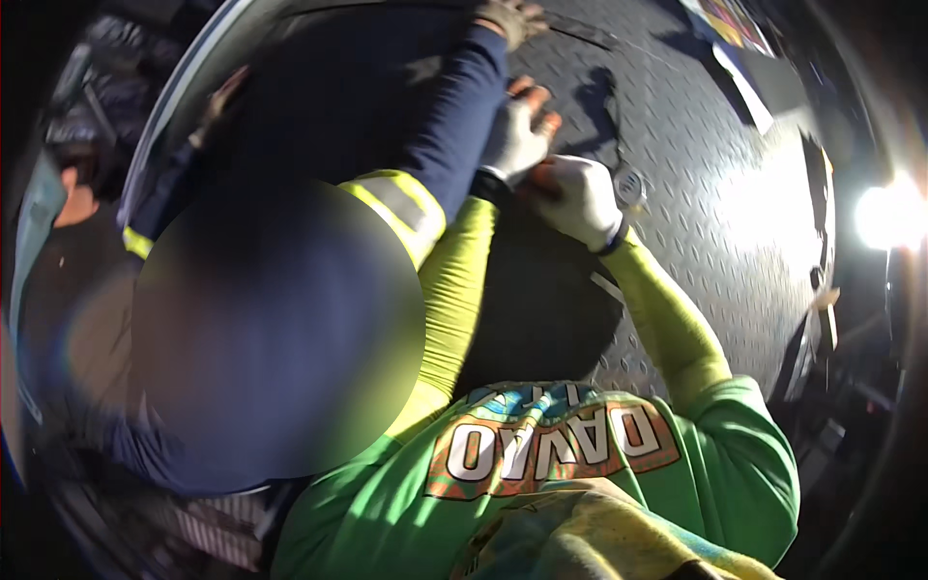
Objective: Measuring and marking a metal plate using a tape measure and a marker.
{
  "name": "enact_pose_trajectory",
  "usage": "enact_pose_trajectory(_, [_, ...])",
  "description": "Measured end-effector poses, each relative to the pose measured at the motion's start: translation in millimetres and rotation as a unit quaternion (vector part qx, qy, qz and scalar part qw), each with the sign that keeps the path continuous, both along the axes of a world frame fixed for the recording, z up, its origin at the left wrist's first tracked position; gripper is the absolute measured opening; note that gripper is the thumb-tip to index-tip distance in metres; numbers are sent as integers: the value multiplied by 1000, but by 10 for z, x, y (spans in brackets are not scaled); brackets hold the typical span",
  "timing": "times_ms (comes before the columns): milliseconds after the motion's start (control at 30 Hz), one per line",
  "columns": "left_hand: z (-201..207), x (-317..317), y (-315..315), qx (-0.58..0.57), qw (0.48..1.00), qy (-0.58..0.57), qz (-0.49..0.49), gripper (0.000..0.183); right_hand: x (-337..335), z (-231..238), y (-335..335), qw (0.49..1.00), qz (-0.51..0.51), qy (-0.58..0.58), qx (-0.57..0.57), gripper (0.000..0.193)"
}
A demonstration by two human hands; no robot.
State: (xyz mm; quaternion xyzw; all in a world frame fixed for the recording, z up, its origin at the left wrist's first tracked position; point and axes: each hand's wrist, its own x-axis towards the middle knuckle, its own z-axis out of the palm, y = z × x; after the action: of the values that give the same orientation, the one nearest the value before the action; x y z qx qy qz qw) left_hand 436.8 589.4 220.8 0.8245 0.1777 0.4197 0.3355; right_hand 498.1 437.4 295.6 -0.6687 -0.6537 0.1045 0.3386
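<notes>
As I look on from the near side, the items run as follows. Nearest: one green shirt, worn by the person, with yellow-green sleeves reaching forward. Next: one pale strip, lying just left of the right forearm. Beyond it: the right hand, in a white glove with orange at the fingers, which are bent inward toward the other hand; whether they grip anything I cannot tell. Just beside it, on its right: one round, pale-faced object, resting on the dark tread plate. Slightly farther: the left hand, likewise gloved, fingers loosely curled and a little apart; any hold is hidden from me. Alongside, at left: one co-worker's navy sleeve with a yellow-and-silver band, ending in a hand set past both gloves on the plate. At far right: one glaring lamp. Farthest: one white strip and one colourful printed sheet.
</notes>
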Motion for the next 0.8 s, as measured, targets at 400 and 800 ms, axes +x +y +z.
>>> enact_pose_trajectory(400, [-56, 22, 44, 47, 998, 35, 24, 36, 27, -30, -13, 1000, -10, 19, 3, 13])
enact_pose_trajectory(800, [-191, 149, -131, -52, 993, 75, 74, 36, -82, 33, 44, 999, 3, -3, -42, 9])
